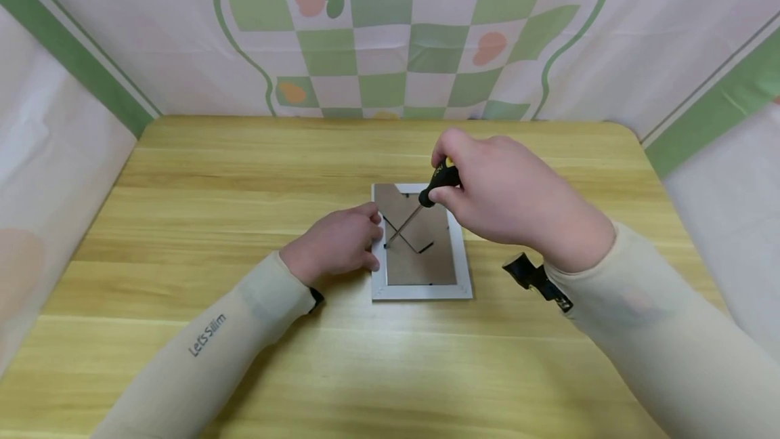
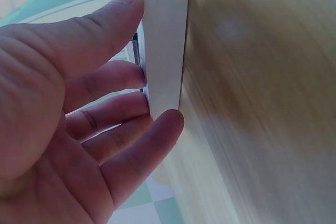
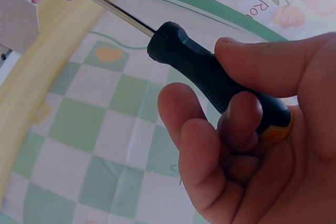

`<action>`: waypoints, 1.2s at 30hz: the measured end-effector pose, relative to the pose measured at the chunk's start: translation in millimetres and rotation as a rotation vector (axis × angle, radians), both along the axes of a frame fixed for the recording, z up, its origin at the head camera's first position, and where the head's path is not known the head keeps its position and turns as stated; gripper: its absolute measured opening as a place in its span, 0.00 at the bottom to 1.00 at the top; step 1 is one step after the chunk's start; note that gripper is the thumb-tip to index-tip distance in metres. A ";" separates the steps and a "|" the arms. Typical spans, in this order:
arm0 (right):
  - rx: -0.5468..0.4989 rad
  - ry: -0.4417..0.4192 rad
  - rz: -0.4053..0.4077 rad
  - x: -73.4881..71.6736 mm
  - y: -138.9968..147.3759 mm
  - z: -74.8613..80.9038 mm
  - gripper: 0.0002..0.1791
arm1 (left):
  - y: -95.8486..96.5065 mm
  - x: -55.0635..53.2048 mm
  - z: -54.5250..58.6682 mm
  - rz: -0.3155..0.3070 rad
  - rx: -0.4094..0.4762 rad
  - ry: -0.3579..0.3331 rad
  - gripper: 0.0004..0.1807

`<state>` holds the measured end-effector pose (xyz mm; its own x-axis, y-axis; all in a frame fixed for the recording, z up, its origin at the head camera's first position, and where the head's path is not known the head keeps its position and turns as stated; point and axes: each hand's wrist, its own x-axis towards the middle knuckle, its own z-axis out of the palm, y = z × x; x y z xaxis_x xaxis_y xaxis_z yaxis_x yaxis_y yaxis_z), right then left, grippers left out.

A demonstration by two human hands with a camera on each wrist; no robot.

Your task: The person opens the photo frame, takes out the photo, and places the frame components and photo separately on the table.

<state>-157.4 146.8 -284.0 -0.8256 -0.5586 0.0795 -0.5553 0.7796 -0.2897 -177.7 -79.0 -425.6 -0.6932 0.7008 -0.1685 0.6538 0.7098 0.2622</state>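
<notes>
A white picture frame [image 1: 422, 292] lies face down on the table, its brown backing board [image 1: 420, 269] showing. Along the frame's left edge rests my left hand [image 1: 338, 241]; in the left wrist view its thumb and fingertips touch the white side of the frame. My right hand [image 1: 508, 192] grips the black and yellow handle of a screwdriver [image 3: 194, 64], fingers curled round it. The screwdriver slants down to the left, its tip at a small dark tab [image 1: 386, 246] on the board's left edge. A thin dark bent rod [image 1: 425, 248] crosses beneath the shaft.
The wood-grain table [image 1: 244, 175] extends around the frame. Behind it hangs a green and white checked cloth [image 1: 384, 53], with pale cloth at both sides. More small dark tabs sit along the board's other edges.
</notes>
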 end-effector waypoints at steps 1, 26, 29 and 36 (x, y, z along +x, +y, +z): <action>0.001 -0.003 0.004 -0.6 -1.1 0.8 0.15 | 0.0 0.0 -0.1 0.000 0.000 0.001 0.13; 0.096 -0.006 0.020 -9.0 -28.5 12.5 0.14 | 0.8 1.1 1.0 -0.010 -0.009 0.005 0.13; 0.111 -0.021 0.003 -10.0 -32.2 13.9 0.14 | 0.4 1.0 0.6 -0.017 -0.001 0.013 0.13; 0.140 -0.056 -0.017 -10.5 -40.2 17.4 0.14 | 0.6 0.3 0.3 -0.028 0.010 0.029 0.12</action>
